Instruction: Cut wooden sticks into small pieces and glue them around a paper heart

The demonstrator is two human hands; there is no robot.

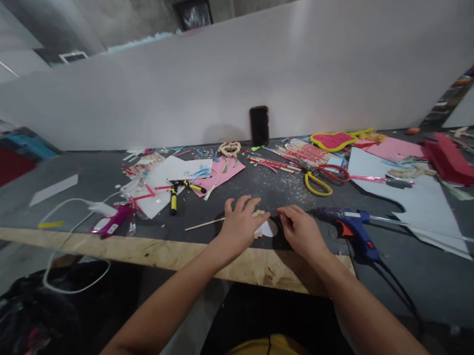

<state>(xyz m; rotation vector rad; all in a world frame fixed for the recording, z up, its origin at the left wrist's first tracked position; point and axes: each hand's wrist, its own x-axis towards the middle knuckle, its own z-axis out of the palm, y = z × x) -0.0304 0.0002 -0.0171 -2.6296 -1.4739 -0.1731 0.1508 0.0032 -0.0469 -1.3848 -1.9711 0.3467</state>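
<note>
My left hand (241,221) lies over the near part of the dark table with its fingers spread. Its thumb rests across a small beige bumpy-edged piece (259,234) that has a white rounded patch (269,228) on it. A thin wooden stick (204,224) runs out to the left from under this hand. Just right of the piece, my right hand (301,229) has its fingers curled together in a pinch; whatever may be between the fingertips is hidden. A blue hot glue gun (354,223) lies to the right of that hand, with a clear glue stick in its back.
Beyond the hands lie scissors (318,183), pliers (174,196), patterned sticks (274,164), pink paper (225,176) and a beaded ring (229,149). A phone (259,125) leans on the white partition (165,97). A purple device (113,222) with a white cable lies left.
</note>
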